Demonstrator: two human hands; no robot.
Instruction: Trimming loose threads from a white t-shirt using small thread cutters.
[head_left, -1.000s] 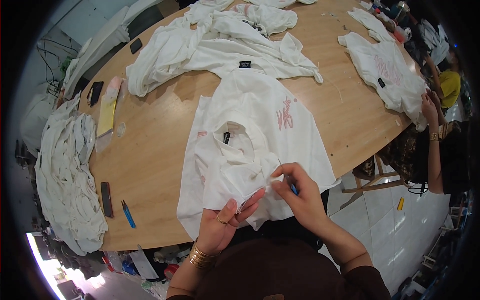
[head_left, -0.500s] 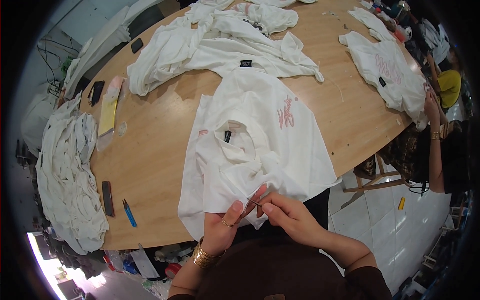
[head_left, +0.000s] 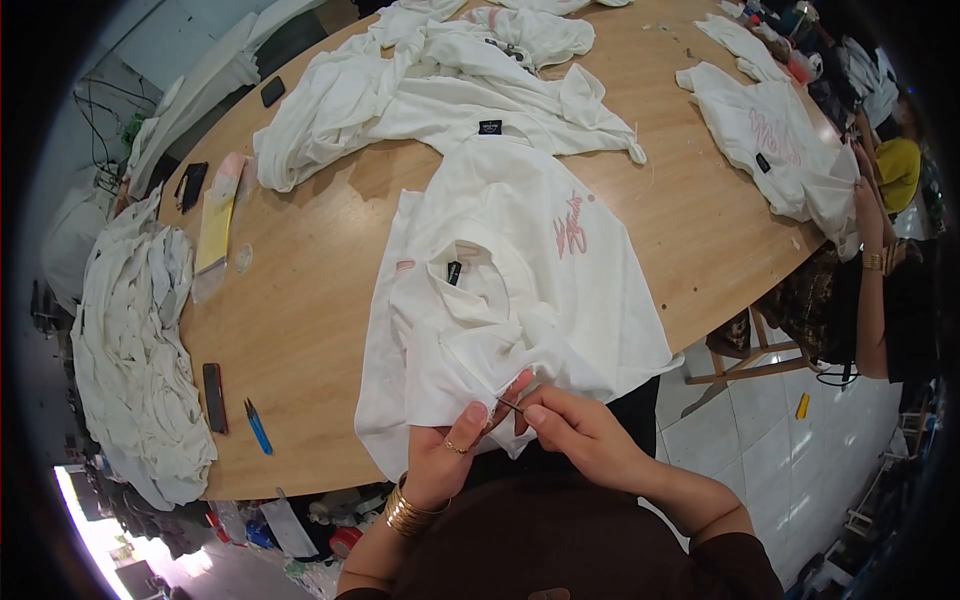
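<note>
At the table's near edge, a white shirt (head_left: pixel 590 310) with pink script lies spread toward me, its neckline and dark label facing up. My left hand (head_left: pixel 447 455), with a ring and gold bangles, pinches a gathered edge of the cloth between thumb and fingers. Close beside it, my right hand (head_left: pixel 585 435) is closed round a small, thin metal tool (head_left: pixel 510 404). The tool's dark tip points at the pinched edge; most of it is hidden in my fingers, so its exact kind does not show.
More white shirts (head_left: pixel 410 110) lie heaped at the far side, with a folded pile (head_left: pixel 135 350) at the left edge. Blue-handled tweezers (head_left: pixel 258 427), a phone (head_left: pixel 215 398) and a yellow pad (head_left: pixel 216 230) rest on the left. Another person's arm (head_left: pixel 872 290) handles a shirt (head_left: pixel 775 150) at right.
My hands, the shirt and the tool stay almost still. At the right, the other person's hands and the shirt edge they hold have shifted slightly.
</note>
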